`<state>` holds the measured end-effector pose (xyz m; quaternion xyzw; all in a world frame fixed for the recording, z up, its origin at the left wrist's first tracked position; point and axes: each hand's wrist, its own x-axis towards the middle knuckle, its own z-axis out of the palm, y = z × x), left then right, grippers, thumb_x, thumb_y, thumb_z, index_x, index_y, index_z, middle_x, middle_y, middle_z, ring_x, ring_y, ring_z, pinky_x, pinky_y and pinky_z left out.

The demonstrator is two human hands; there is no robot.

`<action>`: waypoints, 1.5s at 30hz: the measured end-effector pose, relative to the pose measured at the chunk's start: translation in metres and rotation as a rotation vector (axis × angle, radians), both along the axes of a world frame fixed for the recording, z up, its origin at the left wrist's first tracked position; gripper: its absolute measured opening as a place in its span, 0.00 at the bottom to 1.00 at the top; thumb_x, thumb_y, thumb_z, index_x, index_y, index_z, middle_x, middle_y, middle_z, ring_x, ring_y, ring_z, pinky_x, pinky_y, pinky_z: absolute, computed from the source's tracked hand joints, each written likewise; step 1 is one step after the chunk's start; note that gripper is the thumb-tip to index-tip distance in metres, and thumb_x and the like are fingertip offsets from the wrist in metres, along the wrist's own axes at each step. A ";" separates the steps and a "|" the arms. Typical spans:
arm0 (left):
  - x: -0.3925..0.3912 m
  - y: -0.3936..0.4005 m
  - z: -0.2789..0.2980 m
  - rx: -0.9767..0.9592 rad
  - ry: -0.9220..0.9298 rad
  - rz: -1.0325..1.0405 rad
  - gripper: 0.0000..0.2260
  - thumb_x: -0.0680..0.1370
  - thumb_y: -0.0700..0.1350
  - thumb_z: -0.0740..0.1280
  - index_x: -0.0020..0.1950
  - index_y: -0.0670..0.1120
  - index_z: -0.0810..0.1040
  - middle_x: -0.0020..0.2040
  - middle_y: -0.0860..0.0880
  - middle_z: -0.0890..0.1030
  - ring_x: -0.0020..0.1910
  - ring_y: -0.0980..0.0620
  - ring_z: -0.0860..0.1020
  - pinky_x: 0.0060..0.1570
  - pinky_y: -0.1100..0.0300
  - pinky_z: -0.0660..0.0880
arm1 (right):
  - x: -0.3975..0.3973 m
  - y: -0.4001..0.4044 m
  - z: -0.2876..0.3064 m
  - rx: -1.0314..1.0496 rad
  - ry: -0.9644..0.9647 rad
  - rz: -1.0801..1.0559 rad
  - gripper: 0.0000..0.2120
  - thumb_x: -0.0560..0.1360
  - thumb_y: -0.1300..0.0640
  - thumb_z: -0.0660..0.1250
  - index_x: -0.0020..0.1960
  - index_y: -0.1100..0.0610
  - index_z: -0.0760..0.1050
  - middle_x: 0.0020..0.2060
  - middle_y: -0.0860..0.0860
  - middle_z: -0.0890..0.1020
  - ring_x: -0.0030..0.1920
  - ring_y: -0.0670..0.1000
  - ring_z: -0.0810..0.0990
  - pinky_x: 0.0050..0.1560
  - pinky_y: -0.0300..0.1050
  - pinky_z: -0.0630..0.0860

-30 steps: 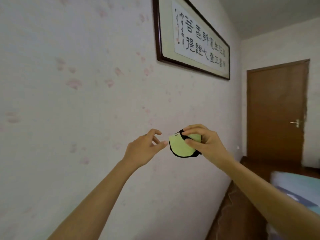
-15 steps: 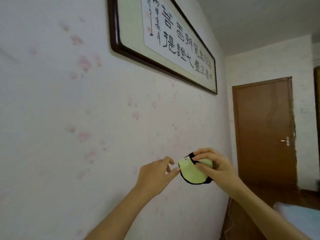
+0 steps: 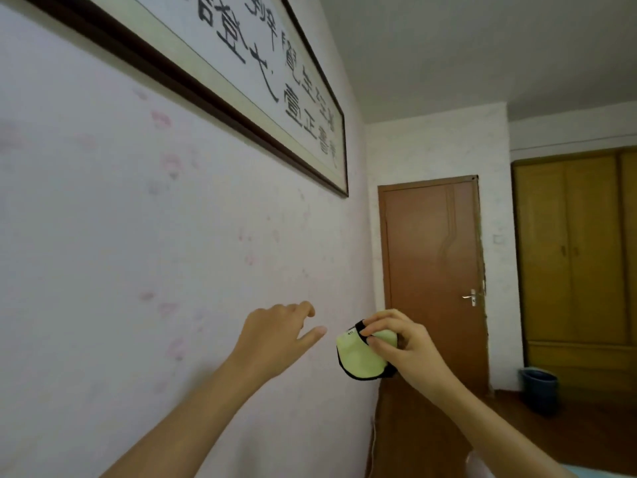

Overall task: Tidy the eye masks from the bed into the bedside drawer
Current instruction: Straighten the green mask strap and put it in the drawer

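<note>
The right hand (image 3: pixel 406 343) is gripping a folded pale green eye mask (image 3: pixel 360 357) with black trim, thumb on the near face and fingers (image 3: pixel 379 320) curled over the top edge where the black strap is bunching. The mask is being held up in the air in front of the pink wall (image 3: pixel 138 236), well above anything that could receive it. The left hand (image 3: pixel 275 334) is hovering just beside the mask without touching it, its fingers loosely curled and its thumb pointing toward the mask, holding nothing. Neither the bedside drawer nor most of the bed is showing in this view; only a pale corner at the lower right may be bedding. The step in hand is judged to be keeping the mask folded while carrying it toward the drawer. Doing that well is likely calling for the right hand to be pinching both layers and the strap together so the fold is not springing open, for the left hand to be freeing itself for the drawer pull, and for the gaze to be dropping from the framed calligraphy (image 3: pixel 241 74) and brown door (image 3: pixel 431 270) down to the bedside.
</note>
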<state>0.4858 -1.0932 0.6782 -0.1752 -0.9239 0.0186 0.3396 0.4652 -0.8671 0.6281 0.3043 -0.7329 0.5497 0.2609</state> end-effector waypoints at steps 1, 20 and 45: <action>-0.034 0.006 -0.002 0.016 0.012 -0.022 0.23 0.78 0.66 0.51 0.63 0.54 0.72 0.53 0.57 0.80 0.50 0.57 0.78 0.46 0.58 0.74 | -0.029 0.008 -0.003 -0.011 -0.006 -0.013 0.08 0.72 0.70 0.69 0.43 0.59 0.83 0.50 0.52 0.80 0.51 0.40 0.78 0.49 0.32 0.74; -0.577 0.269 -0.029 0.031 0.039 -0.261 0.23 0.78 0.64 0.54 0.64 0.51 0.73 0.52 0.54 0.81 0.47 0.54 0.79 0.43 0.58 0.76 | -0.509 0.274 0.003 -0.009 -0.011 -0.260 0.10 0.72 0.65 0.70 0.43 0.49 0.83 0.52 0.47 0.80 0.57 0.43 0.76 0.56 0.51 0.78; -1.192 0.553 0.004 0.015 0.069 -0.535 0.21 0.78 0.64 0.54 0.62 0.53 0.72 0.49 0.56 0.80 0.46 0.57 0.78 0.43 0.57 0.76 | -1.063 0.541 0.028 0.159 0.067 -0.512 0.04 0.71 0.63 0.72 0.44 0.56 0.83 0.54 0.46 0.78 0.61 0.44 0.74 0.54 0.40 0.76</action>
